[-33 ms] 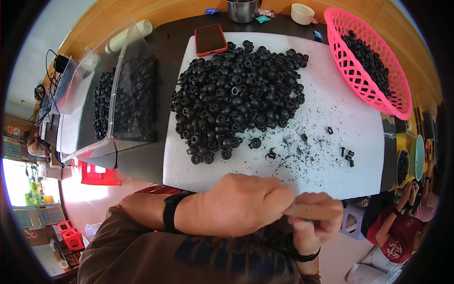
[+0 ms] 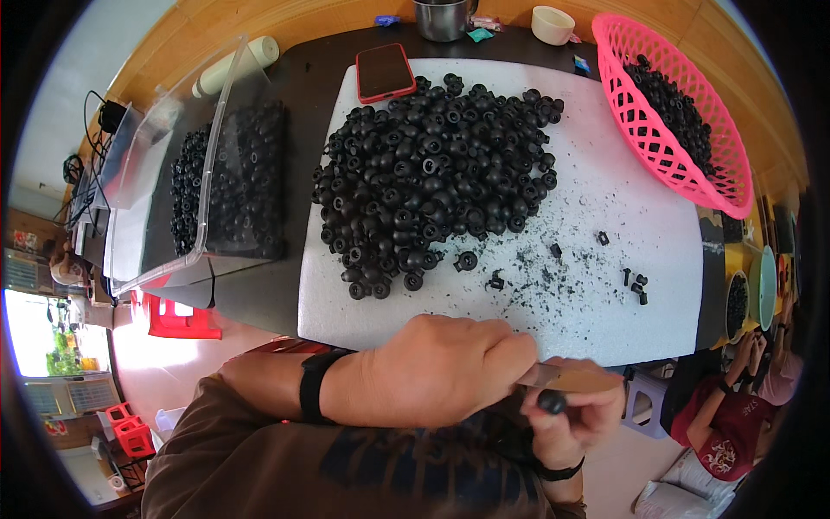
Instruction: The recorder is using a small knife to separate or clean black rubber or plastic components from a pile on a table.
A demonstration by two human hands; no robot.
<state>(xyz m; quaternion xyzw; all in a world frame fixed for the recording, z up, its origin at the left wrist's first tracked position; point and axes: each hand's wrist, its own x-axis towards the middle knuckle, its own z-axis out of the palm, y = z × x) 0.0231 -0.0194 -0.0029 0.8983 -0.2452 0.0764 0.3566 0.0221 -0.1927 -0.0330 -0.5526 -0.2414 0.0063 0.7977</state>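
My left hand (image 2: 441,368), knuckles up, is closed in a fist by the near edge of a white foam board (image 2: 363,318). From this fist a flat knife (image 2: 581,381), grey near the fist and tan farther out, reaches across to my right hand (image 2: 577,415); its handle is hidden. Pinched in my right fingers, just below the blade, is a small round black plastic part (image 2: 552,401). A large heap of similar black parts (image 2: 432,173) covers the board's far left half. Black shavings (image 2: 553,268) and several small black offcuts (image 2: 638,285) are scattered to its right.
A clear plastic bin (image 2: 207,190) of black parts stands at left. At far right a pink basket (image 2: 616,95) holds small black pieces. A red-edged phone (image 2: 385,73), metal cup (image 2: 443,19) and cream cup (image 2: 553,26) lie beyond the heap. A co-worker in red (image 2: 718,428) sits at right.
The round black part has come into view between my right fingers. The blade has tilted and more of its grey part shows beside my left fist. The heap is unchanged.
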